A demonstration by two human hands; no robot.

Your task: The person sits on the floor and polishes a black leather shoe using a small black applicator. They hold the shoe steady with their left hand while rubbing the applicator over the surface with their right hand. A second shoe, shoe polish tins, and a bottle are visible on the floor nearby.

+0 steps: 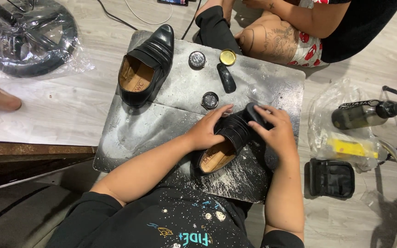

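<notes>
A black leather shoe [228,138] with a tan insole lies on a dark, smeared board [161,115] in front of me. My left hand [207,127] grips its upper from the left. My right hand [276,131] rests on its toe end, pressing what looks like a small dark thing against the leather; I cannot make it out. A second black shoe [145,64] stands alone at the board's far left.
On the board's far side sit two round polish tins [197,59] [210,99], a gold lid [227,57] and a black brush [226,78]. Another person's tattooed legs [272,39] are beyond. A bottle [364,115], plastic bag and black pouch [331,178] lie right; a wrapped wheel [26,36] far left.
</notes>
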